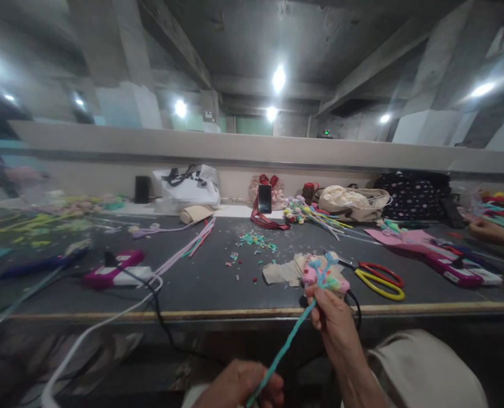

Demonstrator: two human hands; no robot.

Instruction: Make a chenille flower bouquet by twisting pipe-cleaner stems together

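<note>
A teal pipe-cleaner stem (pixel 289 340) slants up from the bottom of the view, branching at its top into fuzzy light-blue tips (pixel 330 258). My right hand (pixel 331 313) pinches it just below the branches. Lower down, in front of the table edge, my left hand (pixel 245 384) is closed round the stem's lower part. Behind the blue tips, a pink and pale-green bundle (pixel 309 273) lies on a beige cloth (pixel 282 272), partly hidden. Scissors (pixel 379 279) with red and yellow handles rest to the right of my right hand.
Teal scraps (pixel 255 241) litter the dark table (pixel 217 283). Magenta-and-white power strips (pixel 119 269) stand left and right, with cables over the front edge. A phone (pixel 265 198), bags (pixel 192 190) and bunched stems (pixel 305 212) line the back. Another person's hand (pixel 485 229) is at far right.
</note>
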